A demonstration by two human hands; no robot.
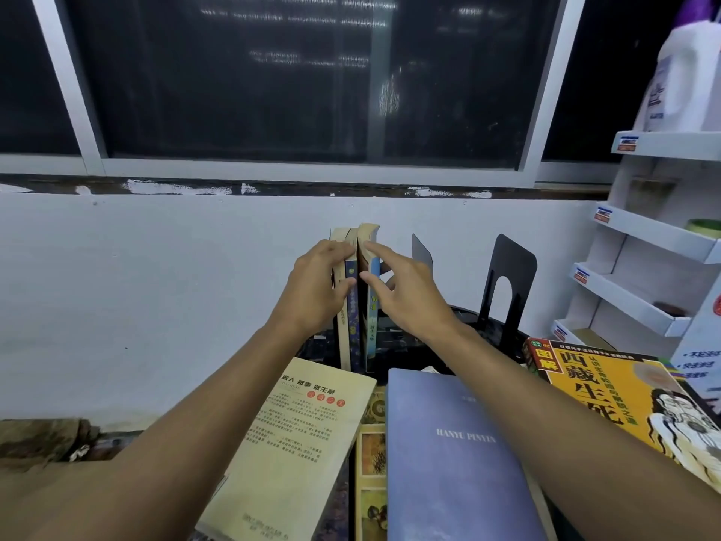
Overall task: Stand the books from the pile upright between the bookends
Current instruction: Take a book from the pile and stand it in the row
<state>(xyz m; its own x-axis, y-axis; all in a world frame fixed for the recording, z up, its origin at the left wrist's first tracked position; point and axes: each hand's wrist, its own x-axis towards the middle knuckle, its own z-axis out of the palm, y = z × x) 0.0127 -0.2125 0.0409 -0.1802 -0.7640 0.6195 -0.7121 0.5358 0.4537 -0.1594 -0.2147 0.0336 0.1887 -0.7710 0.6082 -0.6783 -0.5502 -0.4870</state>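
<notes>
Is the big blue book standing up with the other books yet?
No, the blue book lies flat on its cover, in front of the upright books.

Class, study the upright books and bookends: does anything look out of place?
Yes. The black bookends stand off to the right of the three upright books, with a gap between them. The left hand and right hand hold the books up instead.

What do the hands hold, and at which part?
Left hand grips the beige and dark-blue books near their tops; right hand pinches the light-blue book near its top.
</notes>
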